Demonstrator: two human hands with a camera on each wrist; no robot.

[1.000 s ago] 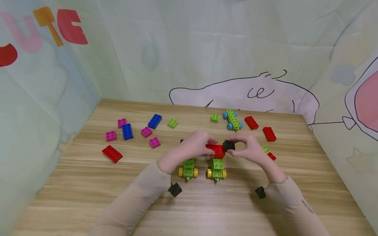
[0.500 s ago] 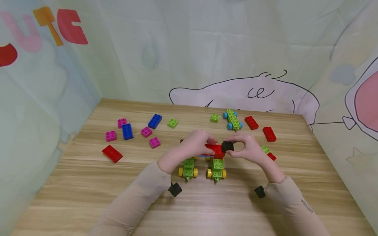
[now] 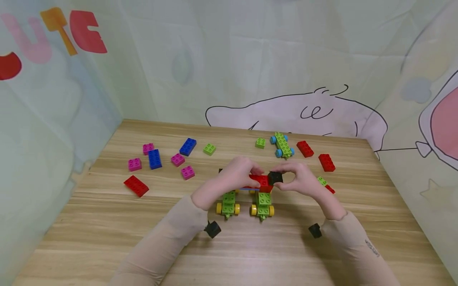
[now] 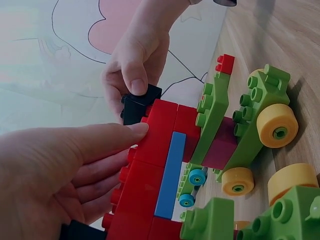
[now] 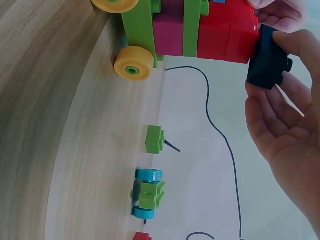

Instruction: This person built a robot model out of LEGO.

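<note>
A red brick row (image 3: 265, 184) tops a structure built on two green wheeled bases (image 3: 228, 205) with yellow wheels. My left hand (image 3: 237, 174) grips the red bricks, thumb on the near face and fingers behind. Between the thumb and fingers of my right hand (image 3: 300, 179) is a black brick (image 5: 268, 60), slightly tilted over the right end of the red row. Its underside is right at the red studs in the left wrist view. Another black piece (image 4: 80, 231) sits at the row's left end. Blue (image 4: 171, 175), green and purple (image 5: 169, 30) bricks show beneath the red ones.
Pink bricks (image 3: 187, 172), blue bricks (image 3: 154, 159) and a red brick (image 3: 136, 186) lie at the left. Behind are small green bricks (image 3: 260, 143) and a green car base (image 3: 282, 145) with blue wheels. More red bricks (image 3: 327, 162) lie at the right.
My right hand has brought the black brick slightly left, closer over the end of the red row. The left hand keeps its grip in place.
</note>
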